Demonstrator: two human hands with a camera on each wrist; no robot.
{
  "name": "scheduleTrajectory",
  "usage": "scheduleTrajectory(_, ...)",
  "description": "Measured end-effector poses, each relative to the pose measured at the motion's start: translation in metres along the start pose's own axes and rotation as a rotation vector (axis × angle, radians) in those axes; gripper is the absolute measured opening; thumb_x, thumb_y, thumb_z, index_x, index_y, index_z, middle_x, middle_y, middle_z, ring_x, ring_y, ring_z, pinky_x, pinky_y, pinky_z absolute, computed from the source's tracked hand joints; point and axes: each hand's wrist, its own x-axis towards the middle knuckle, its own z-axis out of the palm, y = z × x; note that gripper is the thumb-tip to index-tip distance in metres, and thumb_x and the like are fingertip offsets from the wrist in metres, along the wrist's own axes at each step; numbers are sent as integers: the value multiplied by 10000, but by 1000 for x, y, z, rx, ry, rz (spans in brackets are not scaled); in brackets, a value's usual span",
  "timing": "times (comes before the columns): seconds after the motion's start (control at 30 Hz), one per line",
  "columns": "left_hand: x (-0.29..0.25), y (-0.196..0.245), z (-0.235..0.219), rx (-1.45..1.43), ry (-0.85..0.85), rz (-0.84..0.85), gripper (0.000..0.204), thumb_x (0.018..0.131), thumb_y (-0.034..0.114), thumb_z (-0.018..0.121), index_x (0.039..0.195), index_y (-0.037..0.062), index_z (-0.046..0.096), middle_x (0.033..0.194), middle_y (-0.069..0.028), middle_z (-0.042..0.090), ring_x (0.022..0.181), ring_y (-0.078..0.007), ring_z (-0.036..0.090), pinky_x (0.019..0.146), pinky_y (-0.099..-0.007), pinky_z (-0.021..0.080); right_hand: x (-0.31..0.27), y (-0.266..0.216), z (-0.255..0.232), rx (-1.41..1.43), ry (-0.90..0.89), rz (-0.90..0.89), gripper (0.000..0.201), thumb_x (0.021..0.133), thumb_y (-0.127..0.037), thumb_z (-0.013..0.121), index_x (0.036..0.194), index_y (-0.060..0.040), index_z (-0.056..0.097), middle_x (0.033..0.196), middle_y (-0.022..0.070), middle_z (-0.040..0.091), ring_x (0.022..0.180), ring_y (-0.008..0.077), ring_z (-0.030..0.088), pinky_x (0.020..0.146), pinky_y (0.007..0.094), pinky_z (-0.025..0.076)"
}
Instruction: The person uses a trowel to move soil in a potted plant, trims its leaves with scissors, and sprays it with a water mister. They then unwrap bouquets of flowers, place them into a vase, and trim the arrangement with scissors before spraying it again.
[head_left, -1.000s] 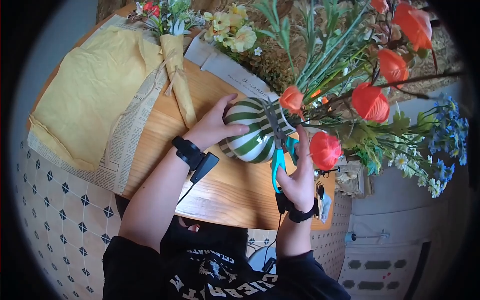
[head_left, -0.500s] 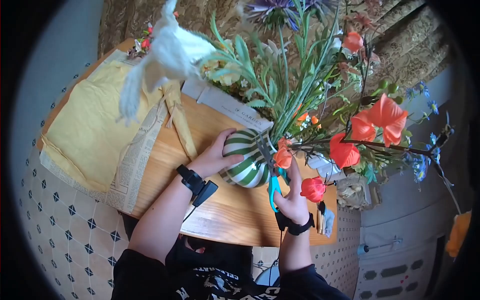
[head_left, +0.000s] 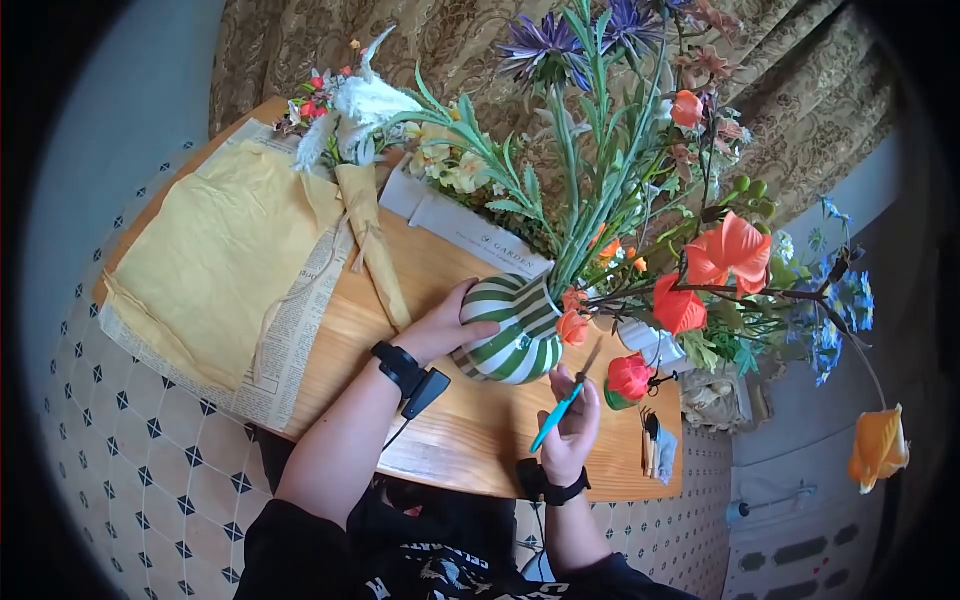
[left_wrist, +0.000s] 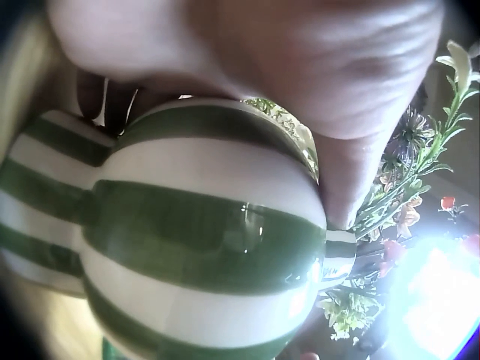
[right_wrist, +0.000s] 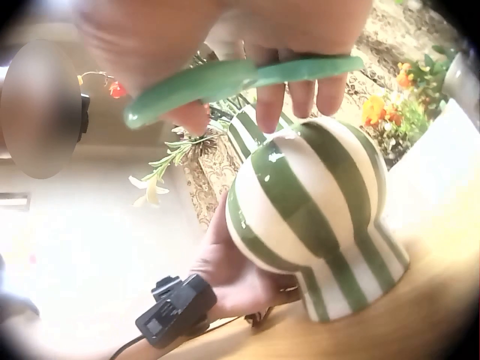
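Note:
A green-and-white striped vase (head_left: pixel 513 335) stands tilted on the table, filled with tall stems, purple blooms (head_left: pixel 548 50) and coral flowers (head_left: pixel 728 254). My left hand (head_left: pixel 440 328) grips its round body, thumb on the near side; the left wrist view shows the palm over the stripes (left_wrist: pixel 202 232). Just right of the vase, my right hand (head_left: pixel 572 432) holds teal-handled scissors (head_left: pixel 560 415), blades pointing up and away. In the right wrist view the handles (right_wrist: pixel 225 81) cross the palm, with the fingers close to the vase (right_wrist: pixel 300 195).
Yellow wrapping paper (head_left: pixel 225 260) lies over newsprint (head_left: pixel 275 390) at the left. Beside it are a wrapped bouquet (head_left: pixel 372 245) and a white box (head_left: pixel 465 232) of flowers. Small tools (head_left: pixel 652 447) lie near the right edge; an orange-yellow flower (head_left: pixel 878 450) hangs beyond it.
My right hand has moved down, away from the vase neck, with the scissors turned. My left hand keeps its grip. The white fuzzy stem has swung back toward the wrapped bouquet.

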Motion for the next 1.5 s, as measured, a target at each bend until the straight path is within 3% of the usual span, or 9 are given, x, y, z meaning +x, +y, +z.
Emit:
scheduleTrajectory(0.27,-1,3,1,9,-8,32,802,797,154,740,1415,-14,257,1315,-135,486,1207,-200,477,1021,-329,401,2,17,6,344,349,327,545,925,-85,562,1400,-111,296,1290,199,516,1216,314,514,989,455,439)
scheduleTrajectory(0.3,-1,5,2,7,-3,35,779,796,148,741,1405,-10,281,1304,-131,496,1194,-197,487,1015,-329,407,8,17,8,457,385,415,510,908,-69,583,1364,-108,358,1313,116,500,1204,285,520,949,447,471)
scheduleTrajectory(0.4,-1,7,3,16,7,30,731,790,136,744,1377,-6,331,1277,-124,519,1169,-192,507,1001,-332,422,12,31,8,528,414,494,443,927,-90,562,1336,-115,392,1295,112,514,1181,281,533,937,450,476)
scheduleTrajectory(0.83,3,-8,6,125,75,165,790,740,215,793,1349,-37,356,1248,-143,545,1144,-201,532,983,-330,435,32,48,15,413,481,398,429,950,-55,507,1346,-66,346,1009,29,605,788,71,572,597,198,441)
scheduleTrajectory(1.0,6,-21,11,250,201,214,832,713,271,812,1337,-43,361,1247,-160,545,1145,-219,533,987,-345,431,39,51,9,353,468,442,543,928,-39,533,1406,-43,274,1156,135,591,957,150,592,752,255,472)
scheduleTrajectory(1.1,-1,-6,19,201,167,128,866,724,149,802,1390,-44,283,1322,-156,475,1217,-214,470,1030,-331,394,44,65,4,276,464,417,533,923,-29,540,1394,-24,291,1175,160,581,1016,178,590,840,287,480)
scheduleTrajectory(1.4,8,-22,8,248,267,201,842,729,119,792,1379,-41,281,1293,-147,488,1195,-207,486,1031,-350,401,66,80,15,388,410,381,558,905,-21,555,1393,-28,284,1094,99,591,983,149,585,800,271,485)
scheduleTrajectory(1.43,9,-25,7,254,301,245,883,686,266,830,1343,-36,324,1244,-180,536,1162,-247,531,987,-363,436,68,82,17,400,405,383,533,918,-19,524,1393,-34,284,1080,87,599,995,136,580,800,268,483)
scheduleTrajectory(1.5,7,-21,7,291,331,249,878,687,264,829,1342,-34,326,1243,-180,537,1163,-245,531,988,-362,435,73,76,24,419,436,366,517,926,-21,507,1393,-36,287,1076,82,602,981,129,580,791,259,481)
